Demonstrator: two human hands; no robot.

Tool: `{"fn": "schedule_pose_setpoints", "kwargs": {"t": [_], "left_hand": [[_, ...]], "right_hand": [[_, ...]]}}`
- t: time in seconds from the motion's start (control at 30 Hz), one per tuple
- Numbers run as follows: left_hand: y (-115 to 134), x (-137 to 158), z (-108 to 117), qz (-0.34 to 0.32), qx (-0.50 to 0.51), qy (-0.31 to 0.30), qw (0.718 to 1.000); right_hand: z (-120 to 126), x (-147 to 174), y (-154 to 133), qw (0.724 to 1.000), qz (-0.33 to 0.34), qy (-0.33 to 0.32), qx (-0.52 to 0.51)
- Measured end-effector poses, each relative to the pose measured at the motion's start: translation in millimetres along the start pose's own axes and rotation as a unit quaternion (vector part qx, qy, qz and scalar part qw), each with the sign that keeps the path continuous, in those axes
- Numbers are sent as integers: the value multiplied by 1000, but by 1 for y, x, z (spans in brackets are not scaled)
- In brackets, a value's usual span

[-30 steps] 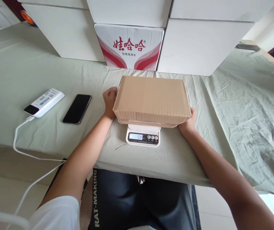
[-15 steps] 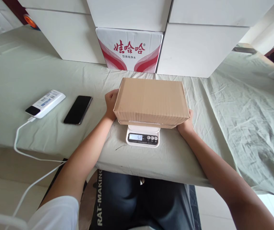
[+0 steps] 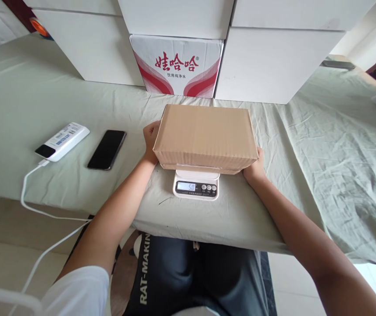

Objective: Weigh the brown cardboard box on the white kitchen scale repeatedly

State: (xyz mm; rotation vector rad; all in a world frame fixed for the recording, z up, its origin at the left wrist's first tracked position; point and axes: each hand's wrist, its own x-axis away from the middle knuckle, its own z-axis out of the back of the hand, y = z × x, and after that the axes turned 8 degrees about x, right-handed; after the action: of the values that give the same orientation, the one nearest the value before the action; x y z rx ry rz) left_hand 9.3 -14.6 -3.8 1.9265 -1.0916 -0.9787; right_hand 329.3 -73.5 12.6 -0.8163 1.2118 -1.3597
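Brown cardboard box is over the platform of the white digital scale, on the cloth-covered table; I cannot tell how much weight the platform bears. From my remote view, the left hand and right hand grasp the box between them by its short ends, grips partly hidden. Estimate: light, fairly stiff, not slippery, edges liable to crush. I'd hold low at both ends, pressing evenly.
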Motion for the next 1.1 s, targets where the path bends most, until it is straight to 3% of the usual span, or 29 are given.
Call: {"fn": "schedule_pose_setpoints", "kwargs": {"t": [0.2, 0.5, 1.1], "left_hand": [[0, -1, 0, -78, -26, -47, 995], [6, -1, -5, -42, -11, -9, 999], [0, -2, -1, -49, -5, -10, 999]], "right_hand": [[0, -5, 17, 1000, 19, 7, -17], [0, -3, 8, 999, 29, -3, -15], [0, -4, 16, 1000, 21, 18, -9]]}}
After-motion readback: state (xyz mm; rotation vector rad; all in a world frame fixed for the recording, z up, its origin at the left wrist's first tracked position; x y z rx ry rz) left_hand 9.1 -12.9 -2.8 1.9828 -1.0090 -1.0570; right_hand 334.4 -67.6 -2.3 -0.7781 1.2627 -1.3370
